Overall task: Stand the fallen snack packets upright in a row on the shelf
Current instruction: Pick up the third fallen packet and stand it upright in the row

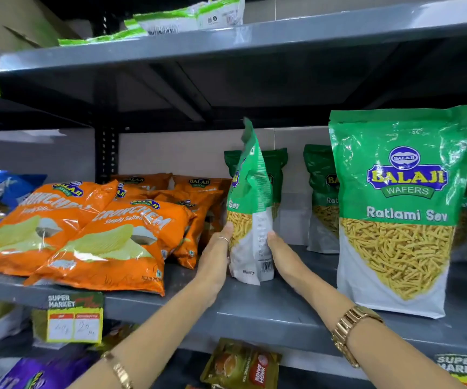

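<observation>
I held a green-and-white plastic packet of yellow sev (250,209) upright on the grey metal shelf (254,310), turned edge-on to me, its base resting on the shelf board. My left hand (215,259) pressed flat against the packet's left face, a thin ring on one finger, while my right hand (282,255) pressed against its right side; the packet was clamped between the two palms, fingers extended rather than curled. A gold bracelet (120,370) sat on my left wrist and a gold link watch (350,329) on my right. Just left of the packet lay a heap of orange foil crisp bags (108,231), tipped back and overlapping one another. Right of the packet, nearer the shelf's front edge, a large green Ratlami Sev pouch (395,209) stood upright, facing me. Behind the packet, near the back wall, two more green sev pouches (322,197) stood upright. Below and left of the packet, a yellow price tag (73,318) hung from the shelf edge.
</observation>
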Demonstrator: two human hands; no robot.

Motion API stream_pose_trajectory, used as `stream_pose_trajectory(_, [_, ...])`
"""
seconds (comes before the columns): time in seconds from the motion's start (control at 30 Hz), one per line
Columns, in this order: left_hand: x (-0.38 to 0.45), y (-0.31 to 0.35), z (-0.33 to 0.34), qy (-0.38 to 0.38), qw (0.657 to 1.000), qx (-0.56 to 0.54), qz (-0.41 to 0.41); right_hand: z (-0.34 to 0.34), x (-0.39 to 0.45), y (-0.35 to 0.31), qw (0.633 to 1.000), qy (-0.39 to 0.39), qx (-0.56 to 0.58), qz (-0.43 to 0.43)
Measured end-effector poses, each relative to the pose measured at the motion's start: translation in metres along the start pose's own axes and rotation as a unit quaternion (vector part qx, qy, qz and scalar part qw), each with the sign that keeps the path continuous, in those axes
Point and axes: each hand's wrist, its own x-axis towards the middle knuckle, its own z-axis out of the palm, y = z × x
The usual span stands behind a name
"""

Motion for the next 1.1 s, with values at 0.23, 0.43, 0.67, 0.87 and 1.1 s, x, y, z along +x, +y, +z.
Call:
stream_pose_trajectory(0.23, [0.034, 0.022, -0.004, 0.038, 0.997, -0.004, -0.063, -0.006, -0.012, -0.005, 0.989, 0.071, -0.039, -0.123])
stream_pose_trajectory(0.43, [0.061, 0.012, 0.003, -0.090, 0.989, -0.030, -0.112, -0.004, -0.006, 0.000, 0.986, 0.069, -0.080, -0.132])
stream_pose_trajectory(0.67, [0.068, -0.001, -0.008, -0.103, 0.993, 0.001, -0.061, -0.012, 0.001, 0.001, 0.991, 0.101, -0.068, -0.052])
stream_pose_trajectory(0.87, [0.075, -0.024, -0.012, -0.069, 0.991, 0.090, -0.072, -0.016, 0.018, 0.015, 0.982, 0.113, -0.133, 0.077])
stream_pose_trajectory(1.1, [0.069, -0.027, -0.017, -0.066, 0.978, 0.174, -0.091, -0.017, 0.016, 0.012, 0.987, 0.038, -0.132, 0.079])
